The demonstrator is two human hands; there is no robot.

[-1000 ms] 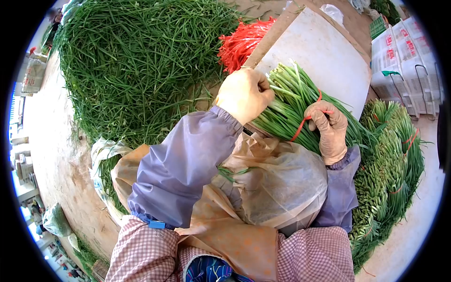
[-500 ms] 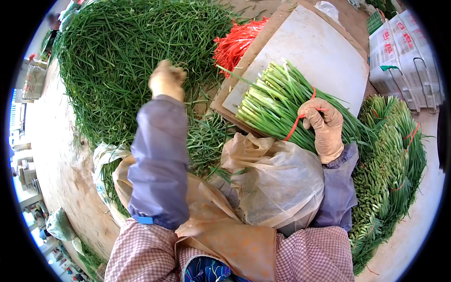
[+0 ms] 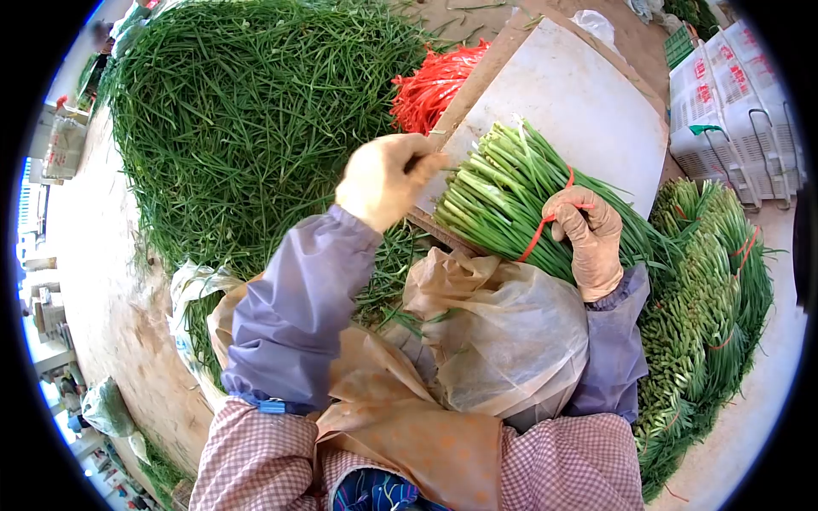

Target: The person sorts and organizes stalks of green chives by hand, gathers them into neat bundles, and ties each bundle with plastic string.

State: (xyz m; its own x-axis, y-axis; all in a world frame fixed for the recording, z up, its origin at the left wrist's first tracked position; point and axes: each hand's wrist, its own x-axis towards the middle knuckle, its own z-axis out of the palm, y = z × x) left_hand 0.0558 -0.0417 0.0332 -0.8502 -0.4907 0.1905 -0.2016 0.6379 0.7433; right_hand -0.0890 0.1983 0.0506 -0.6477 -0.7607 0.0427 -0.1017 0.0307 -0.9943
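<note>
A bundle of green stalks point(image 3: 503, 183) lies on the white board point(image 3: 571, 89), with a red tie around its middle. My gloved right hand point(image 3: 588, 238) pinches the red tie point(image 3: 538, 234) at the bundle's near side. My gloved left hand point(image 3: 388, 179) is just left of the pale cut ends, thumb and forefinger brought together; whatever may be between them is too small to make out. Behind and left of it spreads a large heap of loose green stalks point(image 3: 247, 119). Loose red ties point(image 3: 434, 85) lie in a pile at the board's left edge.
Tied bundles point(image 3: 703, 324) are stacked at the right. White plastic crates point(image 3: 733, 111) stand at the upper right. A translucent plastic covering point(image 3: 503, 332) is over my lap. A green bag point(image 3: 108, 409) sits at the lower left, and a person point(image 3: 100, 43) is partly visible far left.
My left hand went from the bundle's cut ends out over the loose heap, then came back beside the ends. My right hand has stayed at the red tie.
</note>
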